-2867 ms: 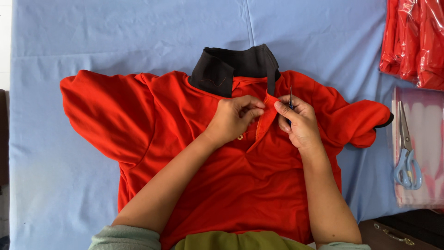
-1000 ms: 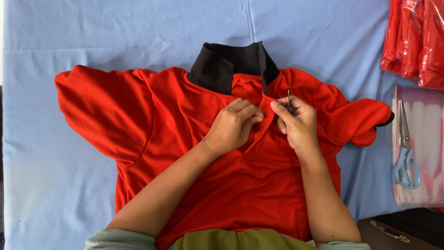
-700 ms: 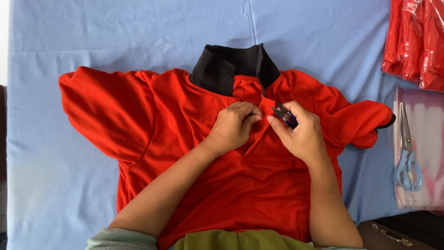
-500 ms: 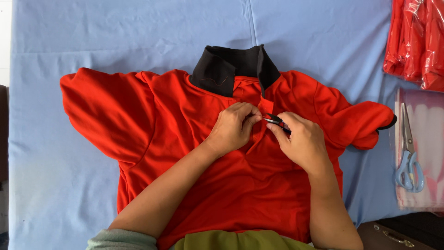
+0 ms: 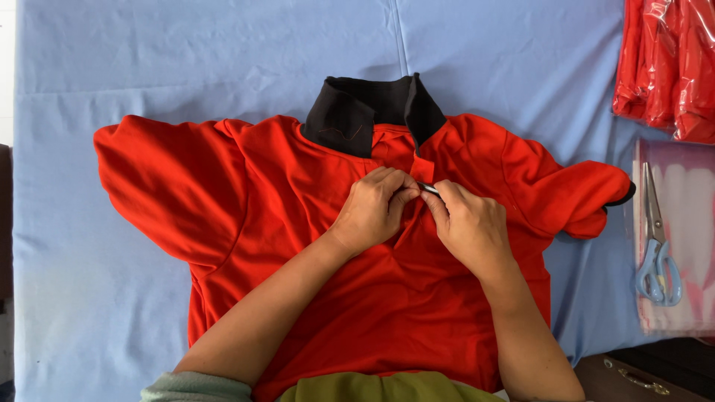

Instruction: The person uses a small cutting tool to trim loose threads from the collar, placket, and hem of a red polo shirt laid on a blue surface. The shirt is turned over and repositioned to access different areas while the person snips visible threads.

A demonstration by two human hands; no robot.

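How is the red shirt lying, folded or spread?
Spread: the red shirt lies flat, front up, both sleeves out, on the blue cloth.

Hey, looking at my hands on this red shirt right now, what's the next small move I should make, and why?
Probably work the small dark tool in your right hand at the placket while your left hand pinches the fabric flat. Both hands meet just below the black collar of the shirt, with the tool's tip between them, so the cloth looks held ready.

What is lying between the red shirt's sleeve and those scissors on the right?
Only bare blue cloth. In the head view, a narrow strip of it separates the red shirt sleeve tip from the clear plastic sheet on which the scissors lie.
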